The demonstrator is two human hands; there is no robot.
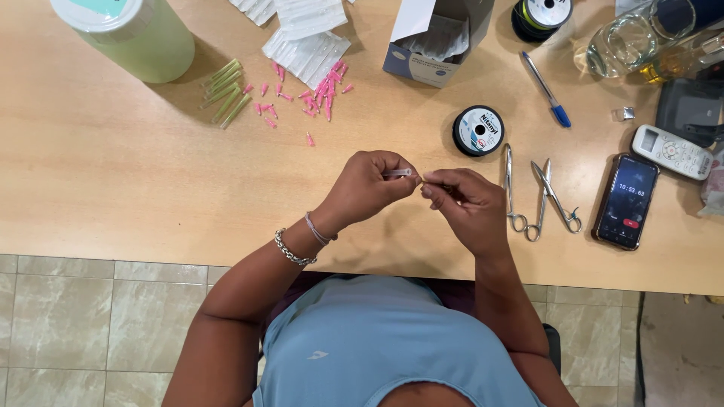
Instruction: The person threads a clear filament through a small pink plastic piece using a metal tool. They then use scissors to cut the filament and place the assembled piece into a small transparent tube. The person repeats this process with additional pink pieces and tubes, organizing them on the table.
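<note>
Left hand: the left hand (367,185) is lifted above the table (113,173), near the front edge, wrist bent, fingers curled; thumb and fingertips pinch a small clear tube (397,173) that points to the right.
Right hand: the right hand (464,203) is just beside the left one, knuckles up, fingers closed in a pinch; what it pinches is too small to tell.
Small clear tube: held level between the two hands, above the middle of the front part of the table.
Forearms: both come from the front edge and bend inward; the left wrist carries a chain bracelet (292,249).
Behind the hands: a black spool (478,130) lies on the table.
Right of the hands: two metal scissor-like tools (539,197), then a phone (627,200) near the right edge.
Back left part: pink small pieces (309,98), green tubes (225,90) and a pale green jar (136,34) at the back edge.
</note>
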